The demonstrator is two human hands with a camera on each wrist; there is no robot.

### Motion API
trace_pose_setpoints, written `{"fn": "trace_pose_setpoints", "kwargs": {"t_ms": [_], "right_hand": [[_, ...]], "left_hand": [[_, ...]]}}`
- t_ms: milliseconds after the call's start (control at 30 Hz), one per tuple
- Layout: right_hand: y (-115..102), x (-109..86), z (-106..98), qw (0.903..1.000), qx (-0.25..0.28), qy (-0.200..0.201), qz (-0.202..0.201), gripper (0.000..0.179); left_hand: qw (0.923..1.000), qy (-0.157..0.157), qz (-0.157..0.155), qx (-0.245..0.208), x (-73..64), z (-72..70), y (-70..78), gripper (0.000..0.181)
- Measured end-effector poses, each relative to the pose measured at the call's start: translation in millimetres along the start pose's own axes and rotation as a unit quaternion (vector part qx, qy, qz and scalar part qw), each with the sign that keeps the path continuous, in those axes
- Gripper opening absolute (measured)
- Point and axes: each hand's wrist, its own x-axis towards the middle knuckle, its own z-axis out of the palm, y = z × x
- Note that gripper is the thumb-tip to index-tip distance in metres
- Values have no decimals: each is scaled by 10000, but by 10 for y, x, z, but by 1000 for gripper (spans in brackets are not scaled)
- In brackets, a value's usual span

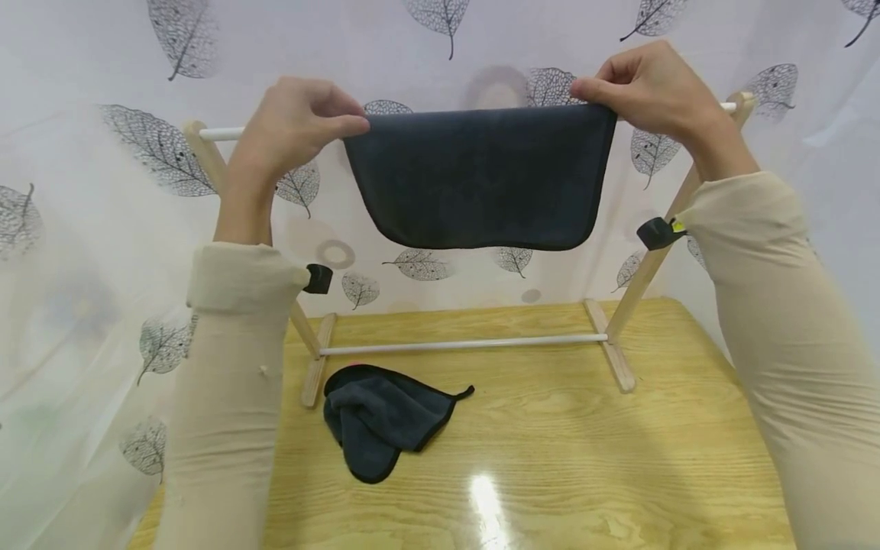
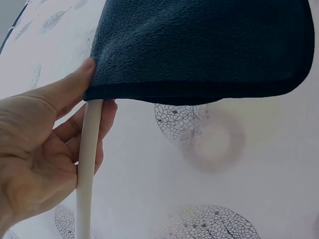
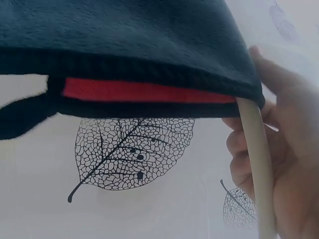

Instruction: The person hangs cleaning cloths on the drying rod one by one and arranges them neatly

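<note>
A dark grey towel (image 1: 481,179) with black edging hangs folded over the top white rod (image 1: 221,134) of a wooden rack. At its left top corner my left hand (image 1: 292,126) pinches the fold, thumb in front and fingers behind the rod, as the left wrist view shows. My right hand (image 1: 653,92) pinches the right top corner the same way. Between the two hanging layers the right wrist view shows a red inner side (image 3: 149,91) and a black loop (image 3: 25,117). A second dark grey cloth (image 1: 392,416) lies crumpled on the table below.
Wooden side posts (image 1: 646,279) of the rack stand on feet on the wood-grain table (image 1: 550,458). A lower white rod (image 1: 467,345) joins them near the tabletop. Behind hangs a pale curtain (image 1: 82,252) printed with leaves.
</note>
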Motion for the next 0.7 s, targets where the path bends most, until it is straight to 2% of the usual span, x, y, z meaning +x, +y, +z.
{"fn": "trace_pose_setpoints", "kwargs": {"t_ms": [167,267,467,700], "right_hand": [[5,-17,-37,9996,212,-179,-33,18],[9,-10,-48,9990,319,-303,-69,17],[13,12,-24,9993,227,-259,-132,19],[23,16,-8,9997,89,-204,-136,23]], "left_hand": [[9997,161,-18,177,36,20,2,45],[9992,260,-36,304,59,34,10,46],[9983,377,-83,432,72,86,19,47],[9968,642,61,481,57,149,-24,44]]}}
